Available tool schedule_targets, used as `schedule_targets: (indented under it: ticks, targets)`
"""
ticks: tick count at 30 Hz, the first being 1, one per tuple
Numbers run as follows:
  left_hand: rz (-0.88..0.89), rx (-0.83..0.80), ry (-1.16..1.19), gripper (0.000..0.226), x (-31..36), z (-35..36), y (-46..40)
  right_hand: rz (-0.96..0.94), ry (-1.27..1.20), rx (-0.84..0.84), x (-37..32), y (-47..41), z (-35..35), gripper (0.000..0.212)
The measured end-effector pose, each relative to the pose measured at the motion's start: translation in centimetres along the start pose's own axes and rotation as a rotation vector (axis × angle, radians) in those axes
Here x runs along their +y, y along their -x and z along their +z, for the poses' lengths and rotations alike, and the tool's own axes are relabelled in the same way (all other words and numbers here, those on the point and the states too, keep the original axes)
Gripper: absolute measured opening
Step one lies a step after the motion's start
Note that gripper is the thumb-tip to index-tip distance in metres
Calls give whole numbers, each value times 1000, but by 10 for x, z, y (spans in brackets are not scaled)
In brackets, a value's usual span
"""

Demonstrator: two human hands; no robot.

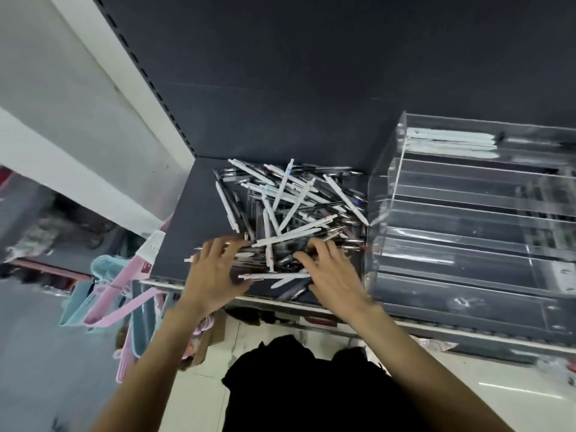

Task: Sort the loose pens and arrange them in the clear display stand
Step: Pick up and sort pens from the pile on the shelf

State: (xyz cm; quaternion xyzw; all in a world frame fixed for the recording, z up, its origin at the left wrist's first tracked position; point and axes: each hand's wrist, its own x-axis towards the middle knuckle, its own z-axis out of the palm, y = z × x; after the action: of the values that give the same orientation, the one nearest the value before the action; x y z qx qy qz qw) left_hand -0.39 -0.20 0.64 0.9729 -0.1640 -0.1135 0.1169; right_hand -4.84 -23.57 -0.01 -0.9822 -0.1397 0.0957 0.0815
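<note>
A big dark shelf [193, 219] is in front of me, with a dark back wall [311, 73] going up behind it. On the right side of the shelf sits the clear display stand [467, 219]. It has steps like stairs, one row behind the other. Only the far top row has some white pens [452, 145] lying in it.

Just left of the stand is a big messy pile of loose pens [290, 210]. Some are white and some are dark, and they cross over each other every way. The pile touches the left wall of the stand.

Off to the left, lower than the shelf, hang some pink and blue plastic things [118, 291]. They are blurry.

My left hand [215, 272] rests on the near left edge of the pile. Its fingers are spread and lie over some pens. My right hand [330, 272] is on the near right part of the pile. Its fingers are bent down into the pens, but I cannot tell if they grip one.
</note>
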Motion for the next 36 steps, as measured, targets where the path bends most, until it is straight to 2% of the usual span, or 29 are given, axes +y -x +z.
schedule_targets:
  ticks: [3,8,12,22,28,36]
  targets:
    - [65,-14,4,70,-7,9,-4,51,30,114,-6,-3,6,62]
    - [243,210,42,44,-6,19,-7,60,122,97,-10,4,16,41]
    - [369,180,8,36,3,27,-9,28,193,41,-5,1,11,39]
    - [312,90,-56,34,5,28,-26,-58,335,-167,1,-13,-19,34]
    - [216,69,11,31,7,26,-25,-96,383,-195,4,-18,-24,34]
    - [188,27,88,25,6,20,-29,-137,343,-188,13,-21,-22,34]
